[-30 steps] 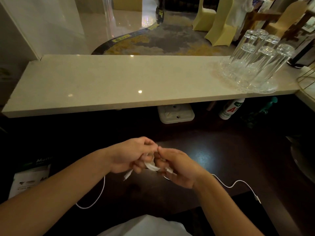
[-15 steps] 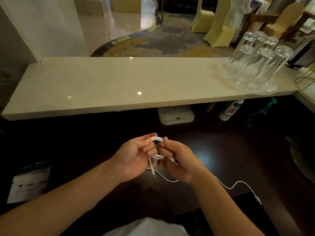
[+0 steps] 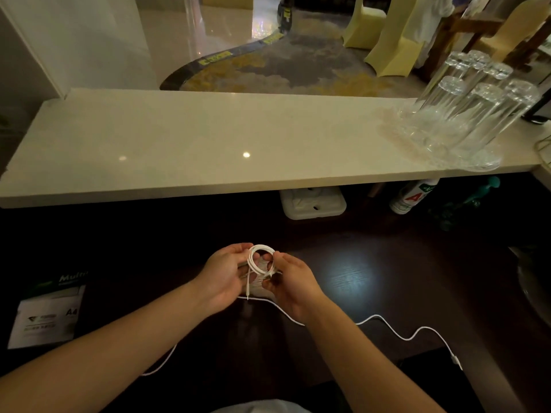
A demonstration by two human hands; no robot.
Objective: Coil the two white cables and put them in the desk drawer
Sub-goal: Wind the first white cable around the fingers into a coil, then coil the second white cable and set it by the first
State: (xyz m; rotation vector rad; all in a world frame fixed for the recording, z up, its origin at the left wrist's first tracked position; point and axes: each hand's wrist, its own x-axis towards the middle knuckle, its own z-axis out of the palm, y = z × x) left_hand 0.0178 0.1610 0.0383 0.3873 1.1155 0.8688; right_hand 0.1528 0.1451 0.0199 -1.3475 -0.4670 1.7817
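One wide-angle view only, worn on the head, looking forward and down over the dark desk (image 3: 387, 263); the hands sit close beneath it, near the desk's middle. Beyond the desk's far edge runs a pale counter (image 3: 208, 138); the floor lies farther off; no second view shares the scene.

Pale marble counter (image 3: 208, 138) above dark desk (image 3: 387, 263); patterned carpet (image 3: 283, 70) beyond.

Small upright white cable coil (image 3: 260, 259) above dark desk; second white cable (image 3: 399, 333) wavy, uncoiled, flat.
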